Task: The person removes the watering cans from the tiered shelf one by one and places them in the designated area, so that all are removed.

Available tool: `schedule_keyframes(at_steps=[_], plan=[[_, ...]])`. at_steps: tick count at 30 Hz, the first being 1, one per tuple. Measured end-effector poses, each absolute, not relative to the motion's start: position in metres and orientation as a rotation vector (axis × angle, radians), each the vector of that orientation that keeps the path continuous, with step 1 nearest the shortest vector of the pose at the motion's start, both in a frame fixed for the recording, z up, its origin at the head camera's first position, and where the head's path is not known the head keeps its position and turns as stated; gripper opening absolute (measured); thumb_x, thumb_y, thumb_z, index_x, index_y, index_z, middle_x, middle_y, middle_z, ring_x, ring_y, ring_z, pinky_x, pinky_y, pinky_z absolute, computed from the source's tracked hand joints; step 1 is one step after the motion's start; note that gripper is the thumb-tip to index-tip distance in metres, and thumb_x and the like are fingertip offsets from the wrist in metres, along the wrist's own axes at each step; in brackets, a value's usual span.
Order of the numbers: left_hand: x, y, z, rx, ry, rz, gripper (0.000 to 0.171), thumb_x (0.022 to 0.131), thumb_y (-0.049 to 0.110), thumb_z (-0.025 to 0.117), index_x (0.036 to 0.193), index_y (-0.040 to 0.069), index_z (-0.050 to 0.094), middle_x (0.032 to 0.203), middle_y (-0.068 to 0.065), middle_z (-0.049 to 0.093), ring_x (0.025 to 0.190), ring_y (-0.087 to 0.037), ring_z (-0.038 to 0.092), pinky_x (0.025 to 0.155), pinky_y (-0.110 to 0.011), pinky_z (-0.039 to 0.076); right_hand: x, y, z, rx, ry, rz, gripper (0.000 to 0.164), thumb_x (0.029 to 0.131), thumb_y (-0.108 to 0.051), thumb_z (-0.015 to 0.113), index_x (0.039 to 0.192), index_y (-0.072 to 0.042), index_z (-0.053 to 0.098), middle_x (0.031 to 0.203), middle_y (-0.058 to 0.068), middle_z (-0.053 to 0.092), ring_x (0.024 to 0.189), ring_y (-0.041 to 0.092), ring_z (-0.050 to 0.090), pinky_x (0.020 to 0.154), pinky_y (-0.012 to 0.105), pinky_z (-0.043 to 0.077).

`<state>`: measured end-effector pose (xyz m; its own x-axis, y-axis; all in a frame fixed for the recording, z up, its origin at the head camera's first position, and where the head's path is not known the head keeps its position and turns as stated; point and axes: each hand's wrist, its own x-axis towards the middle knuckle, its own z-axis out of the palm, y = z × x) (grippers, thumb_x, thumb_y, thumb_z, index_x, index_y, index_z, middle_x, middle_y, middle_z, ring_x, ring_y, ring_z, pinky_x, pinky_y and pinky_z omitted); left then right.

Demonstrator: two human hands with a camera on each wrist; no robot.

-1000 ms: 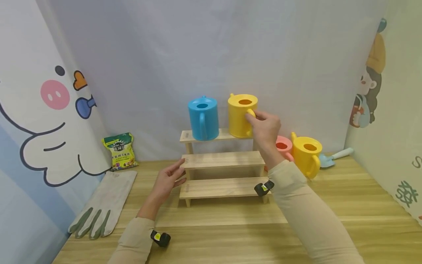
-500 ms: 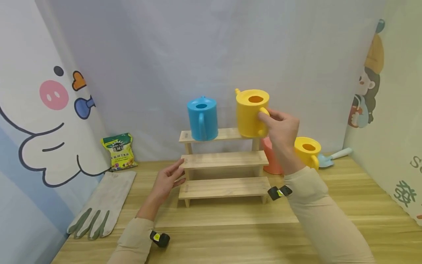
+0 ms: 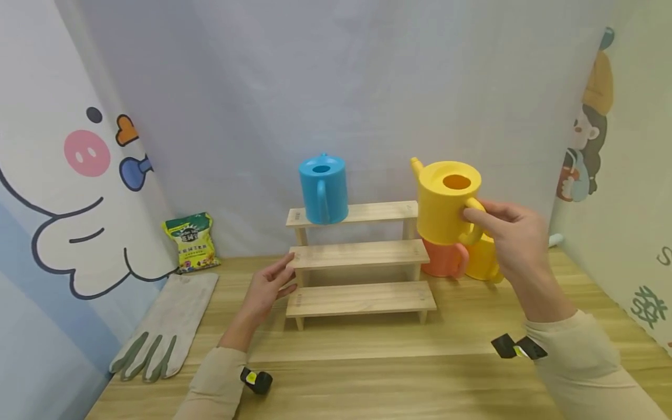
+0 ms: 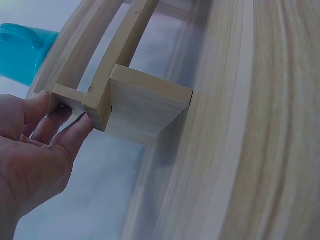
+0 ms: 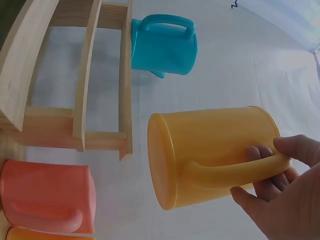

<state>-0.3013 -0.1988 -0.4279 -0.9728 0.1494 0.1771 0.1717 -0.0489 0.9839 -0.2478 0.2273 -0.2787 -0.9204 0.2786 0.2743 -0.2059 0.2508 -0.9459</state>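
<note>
My right hand [image 3: 527, 251] grips the handle of a yellow watering can [image 3: 443, 207], which hangs upright in the air to the right of a three-tier wooden stand [image 3: 362, 255]. In the right wrist view the fingers [image 5: 265, 187] curl through that handle, with the can's base away from the hand. At the stand's left end, my left hand [image 3: 265, 289] holds the middle tier. The left wrist view has its thumb and fingers [image 4: 77, 132] around the tier's end. A blue watering can [image 3: 324, 192] stands on the top tier, at the left.
Behind the held can, a pink watering can [image 3: 441, 259] and a second yellow watering can [image 3: 480, 259] stand on the table [image 3: 367, 373], partly covered. A tool's pale handle [image 3: 555, 240] shows at the right. A green and yellow packet [image 3: 190, 242] and a work glove [image 3: 165, 324] lie left.
My right hand has lifted the yellow watering can off the top tier and carried it right and nearer to me. The left hand has stayed at the stand.
</note>
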Motion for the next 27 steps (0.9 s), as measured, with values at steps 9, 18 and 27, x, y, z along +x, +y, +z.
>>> schedule_keyframes(at_steps=[9,18,27], plan=[[-0.301,-0.2,-0.425,-0.319,-2.194,-2.276,0.048,0.107,0.01,0.048,0.154,0.006,0.038,0.161,-0.015,0.026,0.138,-0.04,0.04,0.102,-0.038,0.051,-0.23,0.254,-0.301,-0.026,-2.135,1.787,0.033,0.083,-0.027,0.084,0.105,-0.003,0.078,0.092,-0.013,0.071,0.093,0.016,0.056,0.071,0.012,0.056],[-0.3,-0.199,-0.423,-0.328,-2.189,-2.277,0.048,0.107,0.009,0.048,0.154,0.004,0.038,0.162,-0.015,0.026,0.138,-0.041,0.04,0.102,-0.038,0.051,-0.216,0.27,-0.328,0.171,-1.876,2.166,0.011,0.085,0.004,0.077,0.092,-0.003,0.08,0.088,-0.001,0.075,0.084,0.007,0.069,0.072,0.018,0.06],[-0.3,-0.199,-0.423,-0.31,-2.188,-2.278,0.047,0.107,0.008,0.047,0.153,0.003,0.038,0.161,-0.017,0.026,0.137,-0.041,0.04,0.104,-0.039,0.05,-0.203,0.282,-0.357,0.145,-1.984,2.244,0.017,0.089,0.005,0.073,0.103,-0.002,0.078,0.099,-0.003,0.076,0.096,0.005,0.068,0.077,0.017,0.059]])
